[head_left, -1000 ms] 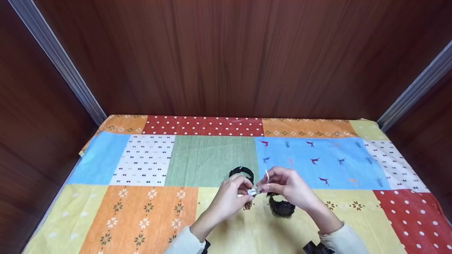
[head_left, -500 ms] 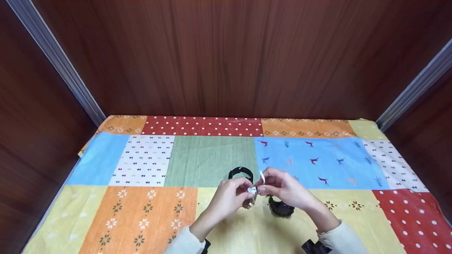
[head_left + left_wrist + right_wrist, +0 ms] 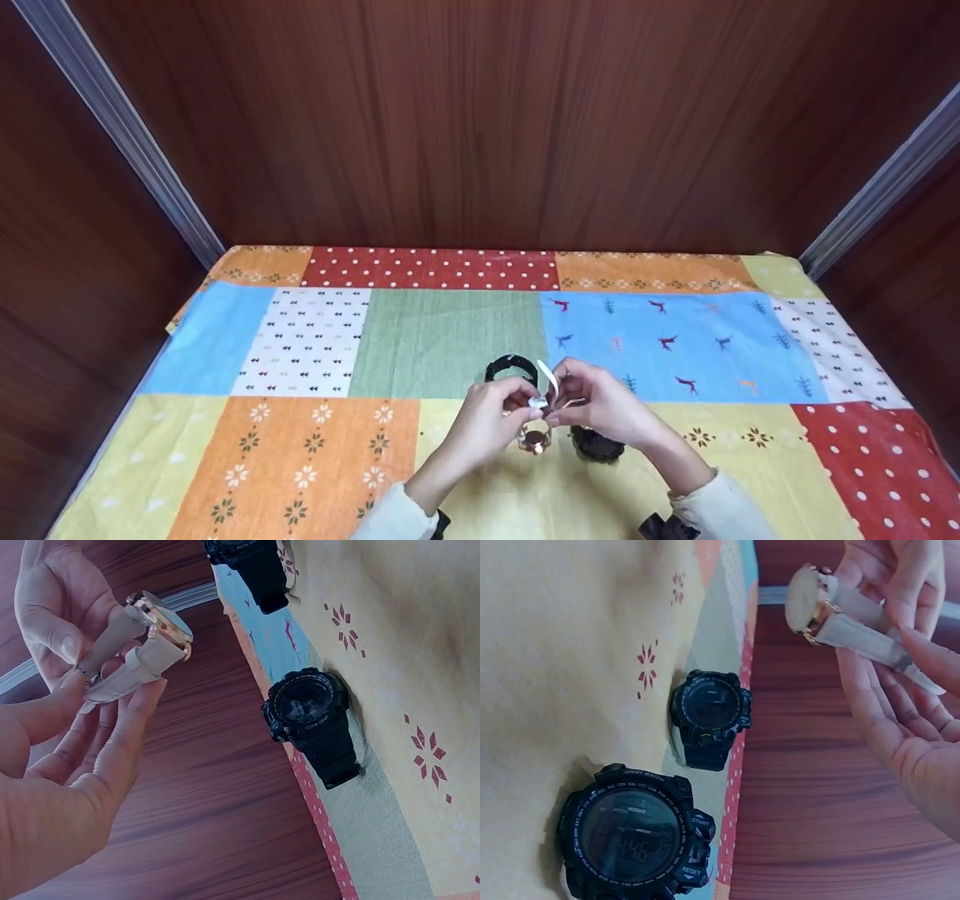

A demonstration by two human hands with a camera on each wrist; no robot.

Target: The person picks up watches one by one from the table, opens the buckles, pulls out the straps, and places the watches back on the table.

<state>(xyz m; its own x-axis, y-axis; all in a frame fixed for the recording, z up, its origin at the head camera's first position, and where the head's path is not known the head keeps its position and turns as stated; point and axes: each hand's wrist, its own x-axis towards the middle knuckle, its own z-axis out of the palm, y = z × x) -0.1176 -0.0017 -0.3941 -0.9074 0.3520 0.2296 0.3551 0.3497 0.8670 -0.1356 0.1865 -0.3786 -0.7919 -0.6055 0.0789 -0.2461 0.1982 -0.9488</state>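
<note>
A wristwatch with a pale strap and rose-gold case (image 3: 171, 624) hangs between my two hands, its strap bent into a loop. My left hand (image 3: 484, 421) pinches the strap near the buckle. On the other side, my right hand (image 3: 600, 401) pinches the strap's end part, and a white tip (image 3: 549, 379) sticks up beside its fingers. The watch dial (image 3: 802, 598) faces away from the palms in the right wrist view. Fingers partly hide the buckle. Just beyond my left hand stands a black digital sports watch (image 3: 711, 709); another black sports watch (image 3: 634, 836) lies under my right hand.
A patchwork-print cloth (image 3: 322, 450) covers the table. Dark wood-grain panels (image 3: 465, 127) rise behind it and at both sides, with metal strips (image 3: 127, 127) at the corners. Both black watches sit close to the hands.
The strap's white tip has tilted left, toward my left hand. The pale watch's case has turned and shows more clearly below the fingers. My right hand has shifted slightly left; the black watches stayed put.
</note>
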